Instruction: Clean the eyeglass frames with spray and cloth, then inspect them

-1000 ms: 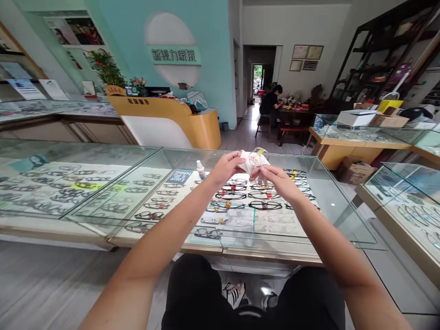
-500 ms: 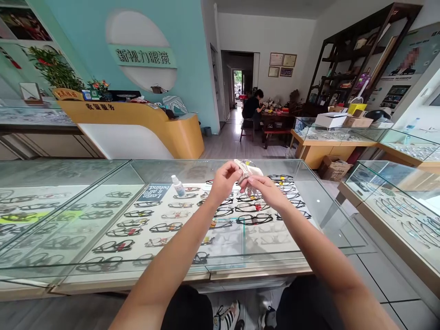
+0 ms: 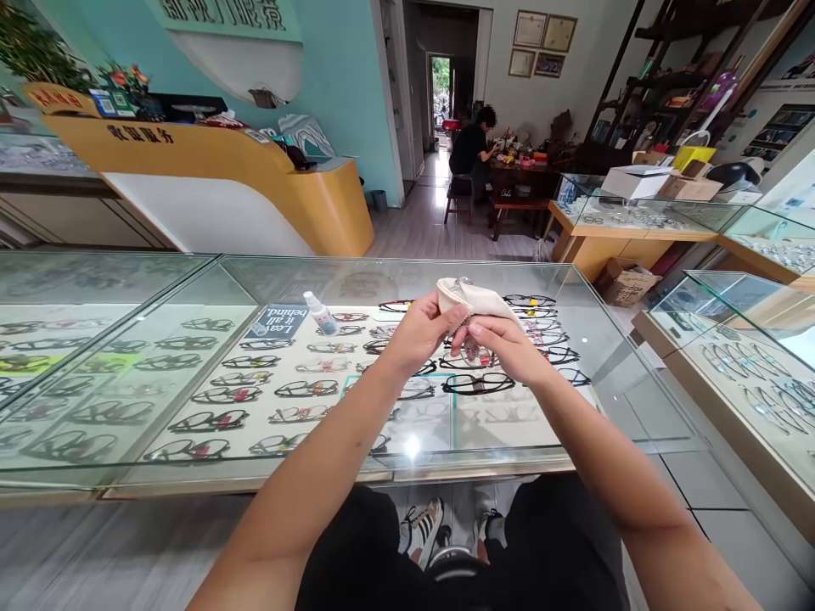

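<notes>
Above the glass display case, my left hand (image 3: 424,333) pinches a pale cloth (image 3: 480,300) near its left end. The fingers of my right hand (image 3: 503,341) are closed on a small shiny item (image 3: 472,346) just under the cloth, too small to make out clearly. Both hands nearly touch each other. A small white spray bottle (image 3: 320,313) stands on the glass left of my hands, beside a blue printed card (image 3: 276,322). Rows of eyeglasses (image 3: 479,384) show through the glass below.
The glass case's front edge (image 3: 267,477) runs across before my legs. Another display case (image 3: 757,339) is at the right. Further back are an orange and white counter (image 3: 210,161), a seated person (image 3: 469,151) at a cluttered table, and boxes (image 3: 637,180) on a rear case.
The view has tilted down. The pale cloth now spreads wider above my fingers and hangs over toward the right hand. Both hands remain close together.
</notes>
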`<action>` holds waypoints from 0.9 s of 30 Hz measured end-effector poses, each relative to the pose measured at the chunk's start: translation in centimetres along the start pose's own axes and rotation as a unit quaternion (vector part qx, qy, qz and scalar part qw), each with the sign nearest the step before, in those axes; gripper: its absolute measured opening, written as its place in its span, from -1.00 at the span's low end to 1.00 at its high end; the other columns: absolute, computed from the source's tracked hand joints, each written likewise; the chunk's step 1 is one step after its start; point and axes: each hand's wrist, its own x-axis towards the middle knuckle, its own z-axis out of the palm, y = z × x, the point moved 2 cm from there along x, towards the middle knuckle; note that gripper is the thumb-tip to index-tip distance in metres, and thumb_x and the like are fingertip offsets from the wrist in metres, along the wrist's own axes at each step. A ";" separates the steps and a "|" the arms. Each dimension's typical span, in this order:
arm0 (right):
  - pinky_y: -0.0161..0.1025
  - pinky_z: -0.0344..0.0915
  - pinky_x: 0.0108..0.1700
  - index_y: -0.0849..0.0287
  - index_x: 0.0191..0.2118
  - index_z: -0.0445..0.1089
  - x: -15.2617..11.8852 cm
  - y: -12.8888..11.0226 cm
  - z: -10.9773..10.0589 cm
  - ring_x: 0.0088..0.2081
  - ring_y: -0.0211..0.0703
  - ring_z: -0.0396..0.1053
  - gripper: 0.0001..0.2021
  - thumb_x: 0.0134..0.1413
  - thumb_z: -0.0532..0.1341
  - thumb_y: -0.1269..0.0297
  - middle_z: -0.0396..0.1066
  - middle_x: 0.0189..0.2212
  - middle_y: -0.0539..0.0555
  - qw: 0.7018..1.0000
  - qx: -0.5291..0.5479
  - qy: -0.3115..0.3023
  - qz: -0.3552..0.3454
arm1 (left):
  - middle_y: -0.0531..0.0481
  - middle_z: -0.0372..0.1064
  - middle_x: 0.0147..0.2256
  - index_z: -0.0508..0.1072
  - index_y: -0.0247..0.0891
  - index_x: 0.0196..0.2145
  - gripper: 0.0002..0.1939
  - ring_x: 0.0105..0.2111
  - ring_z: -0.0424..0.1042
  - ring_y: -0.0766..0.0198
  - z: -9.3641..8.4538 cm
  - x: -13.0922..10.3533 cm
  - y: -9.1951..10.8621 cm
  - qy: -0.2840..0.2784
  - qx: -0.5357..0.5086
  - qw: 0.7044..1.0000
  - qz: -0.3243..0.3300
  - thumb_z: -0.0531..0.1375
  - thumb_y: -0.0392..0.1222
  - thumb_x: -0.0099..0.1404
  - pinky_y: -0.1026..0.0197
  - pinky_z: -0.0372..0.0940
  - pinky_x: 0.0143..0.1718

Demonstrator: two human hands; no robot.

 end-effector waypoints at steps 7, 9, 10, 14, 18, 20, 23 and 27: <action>-0.19 0.33 -0.18 0.17 -0.21 0.68 -0.2 0.5 0.0 -0.28 -0.15 0.40 -0.48 0.41 0.28 -0.24 0.65 -0.26 0.13 0.999 0.022 0.013 0.046 | 0.07 0.47 -0.60 0.53 -0.27 -0.20 -0.50 -0.62 0.45 0.27 -0.2 -0.1 0.0 0.033 0.021 0.999 -0.003 0.57 0.16 0.21 0.21 0.38 -0.48; -0.18 0.34 -0.15 0.17 -0.23 0.68 -0.2 0.5 -0.1 -0.28 -0.15 0.40 -0.49 0.40 0.30 -0.23 0.65 -0.27 0.12 0.998 0.024 0.013 0.049 | 0.05 0.49 -0.57 0.57 -0.28 -0.23 -0.48 -0.60 0.46 0.28 -0.4 -0.1 -0.3 0.079 0.042 0.996 0.011 0.59 0.19 0.16 0.20 0.38 -0.45; -0.18 0.35 -0.13 0.17 -0.23 0.68 -0.1 0.6 -0.1 -0.28 -0.15 0.41 -0.49 0.39 0.31 -0.22 0.65 -0.28 0.12 0.998 0.025 0.012 0.049 | 0.04 0.49 -0.56 0.58 -0.29 -0.26 -0.48 -0.58 0.46 0.28 -0.4 -0.1 -0.5 0.097 0.050 0.994 0.015 0.58 0.21 0.16 0.20 0.37 -0.45; -0.15 0.37 -0.08 0.18 -0.24 0.69 0.0 0.5 -0.1 -0.27 -0.14 0.43 -0.49 0.36 0.32 -0.24 0.66 -0.30 0.12 0.998 0.021 0.019 0.047 | 0.02 0.46 -0.54 0.55 -0.28 -0.37 -0.46 -0.58 0.41 0.30 -0.6 0.0 -0.8 0.119 0.061 0.991 0.023 0.46 0.31 0.30 0.18 0.34 -0.46; -0.13 0.39 -0.02 0.17 -0.25 0.72 0.0 0.1 -0.5 -0.24 -0.11 0.46 -0.52 0.33 0.35 -0.21 0.67 -0.30 0.12 0.997 0.012 0.066 0.049 | -0.04 0.54 -0.42 0.58 -0.28 -0.29 -0.50 -0.42 0.52 0.24 -1.3 0.0 -0.1 0.041 0.049 0.998 -0.002 0.42 0.28 0.37 0.16 0.43 -0.27; -0.15 0.40 -0.02 0.16 -0.27 0.72 0.0 0.0 -0.7 -0.24 -0.13 0.47 -0.55 0.31 0.38 -0.18 0.67 -0.31 0.11 0.996 0.014 0.083 0.038 | -0.06 0.59 -0.32 0.59 -0.28 -0.20 -0.54 -0.30 0.56 0.22 -1.7 0.0 0.4 0.019 0.067 0.998 -0.009 0.49 0.20 0.32 0.18 0.44 -0.18; -0.21 0.37 -0.20 0.17 -0.25 0.73 -0.1 0.3 -0.9 -0.28 -0.15 0.45 -0.55 0.30 0.39 -0.18 0.66 -0.32 0.11 0.995 0.033 0.072 0.059 | 0.00 0.59 -0.35 0.58 -0.28 -0.16 -0.52 -0.34 0.54 0.25 -1.7 -0.1 0.8 0.028 0.098 0.995 -0.012 0.60 0.08 0.17 0.21 0.40 -0.22; -0.26 0.23 -0.41 0.18 -0.22 0.73 -0.2 0.7 -0.5 -0.33 -0.17 0.42 -0.50 0.32 0.36 -0.23 0.67 -0.30 0.13 0.995 0.038 0.038 0.086 | 0.06 0.51 -0.53 0.54 -0.25 -0.23 -0.52 -0.52 0.49 0.23 -0.6 -0.3 0.8 0.023 0.099 0.995 -0.005 0.60 0.11 0.16 0.18 0.36 -0.38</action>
